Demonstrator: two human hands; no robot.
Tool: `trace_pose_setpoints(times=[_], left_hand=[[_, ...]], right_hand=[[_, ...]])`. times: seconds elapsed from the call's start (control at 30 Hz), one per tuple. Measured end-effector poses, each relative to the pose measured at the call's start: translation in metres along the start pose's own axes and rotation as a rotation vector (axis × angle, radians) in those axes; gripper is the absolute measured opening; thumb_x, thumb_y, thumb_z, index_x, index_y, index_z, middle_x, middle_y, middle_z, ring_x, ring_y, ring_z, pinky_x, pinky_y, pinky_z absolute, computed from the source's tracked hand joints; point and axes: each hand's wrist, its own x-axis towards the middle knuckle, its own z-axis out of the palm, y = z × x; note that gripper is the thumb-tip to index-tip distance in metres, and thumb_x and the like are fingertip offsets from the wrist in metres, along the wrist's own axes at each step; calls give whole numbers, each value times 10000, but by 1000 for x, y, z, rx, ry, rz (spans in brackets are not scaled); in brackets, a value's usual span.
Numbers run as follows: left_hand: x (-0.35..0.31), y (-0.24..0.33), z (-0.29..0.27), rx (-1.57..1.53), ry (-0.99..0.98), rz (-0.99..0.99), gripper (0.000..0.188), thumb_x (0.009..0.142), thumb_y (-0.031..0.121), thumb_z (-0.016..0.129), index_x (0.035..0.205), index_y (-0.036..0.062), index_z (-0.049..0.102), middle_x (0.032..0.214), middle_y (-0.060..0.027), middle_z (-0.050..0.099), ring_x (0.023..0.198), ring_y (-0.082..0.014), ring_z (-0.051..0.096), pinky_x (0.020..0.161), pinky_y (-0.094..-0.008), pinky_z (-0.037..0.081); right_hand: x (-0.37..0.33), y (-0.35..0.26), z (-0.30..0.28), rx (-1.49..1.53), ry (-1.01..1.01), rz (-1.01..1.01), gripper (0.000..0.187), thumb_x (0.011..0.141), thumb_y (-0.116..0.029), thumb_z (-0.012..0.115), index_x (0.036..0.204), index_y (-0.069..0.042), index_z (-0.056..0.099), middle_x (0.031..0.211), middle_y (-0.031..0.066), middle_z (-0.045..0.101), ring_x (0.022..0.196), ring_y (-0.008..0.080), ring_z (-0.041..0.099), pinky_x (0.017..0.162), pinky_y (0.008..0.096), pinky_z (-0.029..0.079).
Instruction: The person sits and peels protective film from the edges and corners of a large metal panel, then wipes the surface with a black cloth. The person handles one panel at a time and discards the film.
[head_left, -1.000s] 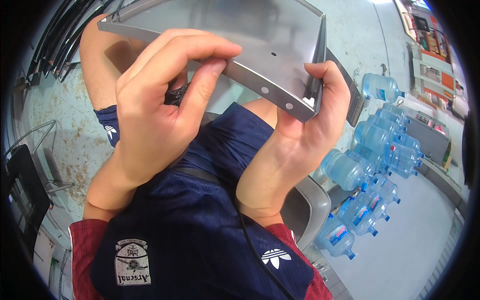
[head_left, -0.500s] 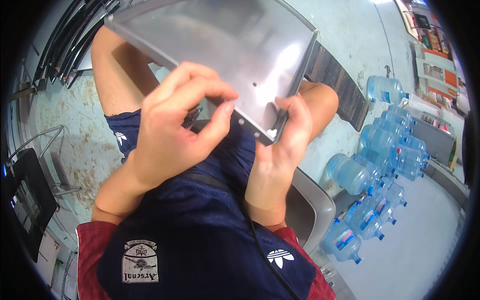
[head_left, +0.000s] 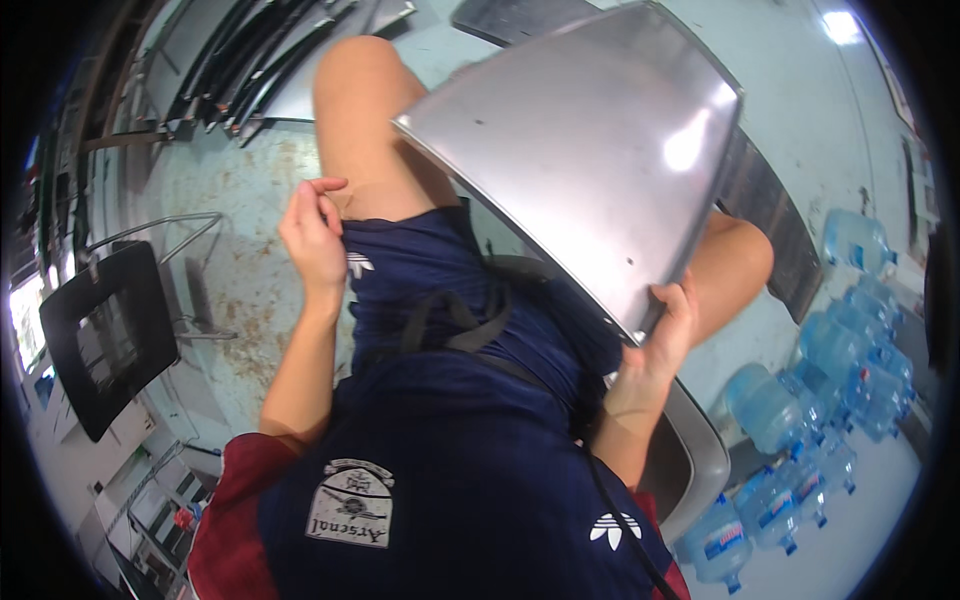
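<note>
Grey panel [head_left: 590, 160]: right hand [head_left: 660, 345] grasping near corner [head_left: 632, 318]; left hand [head_left: 314, 238] loosely curled, seemingly empty — step judged one-handed holding; next move calls for steady support.

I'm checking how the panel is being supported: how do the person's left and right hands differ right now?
The right hand grips the metal panel at its near corner, while the left hand is clear of the panel, with nothing visible in it. The right hand's fingers bend around that corner; the left hand hovers by the left thigh, index finger reaching out. Both hands are bare.
</note>
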Motion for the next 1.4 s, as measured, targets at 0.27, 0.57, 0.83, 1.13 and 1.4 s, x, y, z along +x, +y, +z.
trace_pose_setpoints(times=[0.27, 0.57, 0.83, 1.13, 1.4], left_hand=[[-15, -47, 5, 192, 183, 61, 310, 1086, 207, 498, 984, -40, 655, 804, -79, 657, 754, -149, 605, 714, -318, 491], [33, 27, 58, 28, -613, -63, 360, 1004, 272, 647, 1169, -44, 693, 939, -112, 740, 867, -184, 676, 822, -306, 525], [24, 33, 98, -29, -1281, -208, 394, 1018, 294, 624, 1233, -34, 662, 863, -63, 718, 736, -131, 629, 684, -315, 508], [-54, 28, 117, 578, -1112, 302, 362, 1005, 325, 625, 1174, 12, 692, 1111, -201, 673, 866, -426, 672, 755, -454, 541], [-79, 115, 91, -441, -995, 774, 387, 891, 396, 761, 849, 46, 602, 770, -74, 585, 578, -240, 578, 518, -328, 449]], right_hand=[[19, 22, -24, -8, -64, 69, 606, 813, 38, 515, 1418, 73, 489, 1257, 162, 632, 1119, 254, 648, 979, 356, 539], [-4, -25, -82, -223, 74, -10, 641, 902, -78, 604, 1514, 24, 441, 1355, 156, 599, 1175, 256, 630, 1013, 347, 504], [-19, -69, -123, -112, -22, -50, 685, 895, -115, 593, 1539, 36, 414, 1429, 202, 559, 1243, 294, 613, 1064, 371, 488], [-63, -136, -16, -338, -314, -429, 776, 854, -149, 675, 1516, 123, 376, 1359, 278, 591, 1190, 318, 656, 1006, 384, 529], [-91, -126, 79, -741, -504, -624, 676, 900, -53, 633, 1523, 45, 389, 1273, 215, 626, 1092, 221, 669, 964, 294, 492]])
